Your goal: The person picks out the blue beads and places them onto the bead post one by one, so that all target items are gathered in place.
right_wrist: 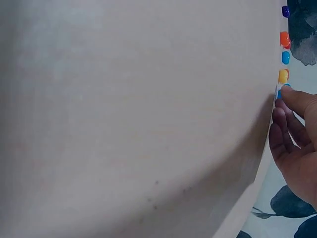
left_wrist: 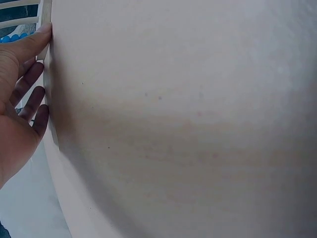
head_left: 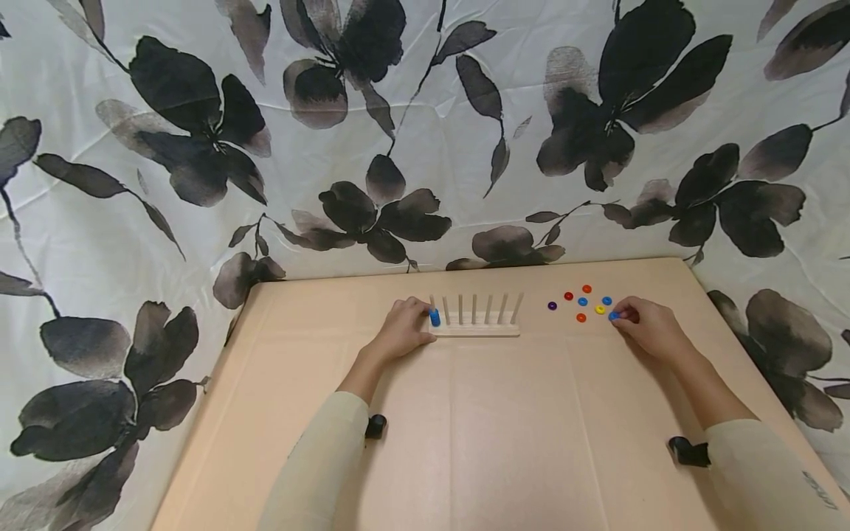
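A wooden peg rack (head_left: pixel 478 332) with a row of several thin upright pegs stands toward the back of the table. Blue beads (head_left: pixel 434 318) are stacked on its leftmost peg. My left hand (head_left: pixel 401 328) grips the rack's left end, thumb at the front of the base; the left wrist view shows that thumb (left_wrist: pixel 37 42) along the edge of the wood. Off to the right, my right hand (head_left: pixel 651 328) pinches a blue bead (head_left: pixel 614 316) between thumb and forefinger, low over the table. In the right wrist view the fingertips partly hide this bead (right_wrist: pixel 280 94).
Loose beads lie scattered between the rack and my right hand: a purple one (head_left: pixel 552 305), a yellow one (head_left: pixel 600 310), and several red, orange and blue ones. The table's back edge (head_left: pixel 372 279) runs close behind, against a flower-printed cloth (head_left: pixel 412 133).
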Tool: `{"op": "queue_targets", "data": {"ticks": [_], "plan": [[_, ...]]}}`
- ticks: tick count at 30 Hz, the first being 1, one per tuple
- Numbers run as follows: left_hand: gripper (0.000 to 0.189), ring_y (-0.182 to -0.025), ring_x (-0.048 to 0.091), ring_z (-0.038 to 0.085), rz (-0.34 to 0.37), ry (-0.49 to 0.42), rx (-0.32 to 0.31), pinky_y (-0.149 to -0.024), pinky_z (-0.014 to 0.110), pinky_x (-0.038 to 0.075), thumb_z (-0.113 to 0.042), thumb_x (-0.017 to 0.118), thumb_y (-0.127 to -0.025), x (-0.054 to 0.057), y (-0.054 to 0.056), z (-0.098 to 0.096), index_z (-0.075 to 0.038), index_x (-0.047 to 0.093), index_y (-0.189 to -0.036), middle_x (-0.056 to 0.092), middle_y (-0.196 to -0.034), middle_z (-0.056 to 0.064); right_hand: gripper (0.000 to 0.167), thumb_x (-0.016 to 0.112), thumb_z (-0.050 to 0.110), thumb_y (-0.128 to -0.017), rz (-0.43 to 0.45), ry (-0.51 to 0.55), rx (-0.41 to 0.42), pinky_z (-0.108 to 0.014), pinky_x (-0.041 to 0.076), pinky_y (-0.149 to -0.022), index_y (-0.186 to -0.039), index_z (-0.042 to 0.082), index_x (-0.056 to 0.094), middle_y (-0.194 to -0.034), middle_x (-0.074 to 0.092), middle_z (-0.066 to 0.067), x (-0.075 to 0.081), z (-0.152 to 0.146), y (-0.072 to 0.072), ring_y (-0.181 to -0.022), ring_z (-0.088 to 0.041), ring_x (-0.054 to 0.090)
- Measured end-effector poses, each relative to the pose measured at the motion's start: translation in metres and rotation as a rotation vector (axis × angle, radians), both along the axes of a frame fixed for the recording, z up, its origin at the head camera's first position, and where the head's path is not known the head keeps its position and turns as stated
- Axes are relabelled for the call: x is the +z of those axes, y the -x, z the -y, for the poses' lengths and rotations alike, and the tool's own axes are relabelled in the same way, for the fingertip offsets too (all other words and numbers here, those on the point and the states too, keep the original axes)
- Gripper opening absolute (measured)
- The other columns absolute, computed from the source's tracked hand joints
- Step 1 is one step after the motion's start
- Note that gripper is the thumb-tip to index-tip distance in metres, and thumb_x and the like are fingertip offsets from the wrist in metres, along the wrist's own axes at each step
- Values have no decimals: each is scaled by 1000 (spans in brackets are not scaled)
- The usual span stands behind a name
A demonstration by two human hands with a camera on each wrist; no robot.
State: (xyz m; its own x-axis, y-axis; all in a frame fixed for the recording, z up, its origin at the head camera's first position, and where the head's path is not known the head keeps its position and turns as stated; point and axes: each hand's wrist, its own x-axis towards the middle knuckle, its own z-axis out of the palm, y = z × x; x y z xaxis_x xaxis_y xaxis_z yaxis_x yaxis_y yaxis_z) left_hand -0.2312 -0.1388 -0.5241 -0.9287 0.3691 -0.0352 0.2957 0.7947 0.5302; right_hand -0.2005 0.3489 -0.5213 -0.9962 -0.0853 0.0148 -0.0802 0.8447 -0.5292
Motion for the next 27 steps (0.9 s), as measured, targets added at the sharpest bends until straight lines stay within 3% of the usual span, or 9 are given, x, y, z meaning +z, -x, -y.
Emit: {"op": "queue_targets", "data": {"ticks": [10,17,27], "plan": [[56,-129,48,32,-3,-2,-4,-113,45,39,-28,84,-87,-3,0,0,-6,64,-134,60,-136,9,26,77,12,-93,-89,3,6,-44,55,-79,-111,-2,65,-96,71,-17,15,13,-1,-91,-32,65],[55,-127,48,31,-5,8,2,-112,44,40,-29,84,-87,-2,0,1,-7,64,-134,60,-136,8,23,79,8,-91,-127,12,52,-15,46,-72,-109,1,68,-94,72,-13,41,33,4,-89,-28,65],[55,-127,47,31,-2,9,0,-112,44,40,-29,84,-88,-1,1,0,-7,64,-134,60,-136,8,15,76,5,-91,-170,24,124,-17,50,-69,-106,3,71,-91,73,-10,75,65,14,-86,-26,66]]}}
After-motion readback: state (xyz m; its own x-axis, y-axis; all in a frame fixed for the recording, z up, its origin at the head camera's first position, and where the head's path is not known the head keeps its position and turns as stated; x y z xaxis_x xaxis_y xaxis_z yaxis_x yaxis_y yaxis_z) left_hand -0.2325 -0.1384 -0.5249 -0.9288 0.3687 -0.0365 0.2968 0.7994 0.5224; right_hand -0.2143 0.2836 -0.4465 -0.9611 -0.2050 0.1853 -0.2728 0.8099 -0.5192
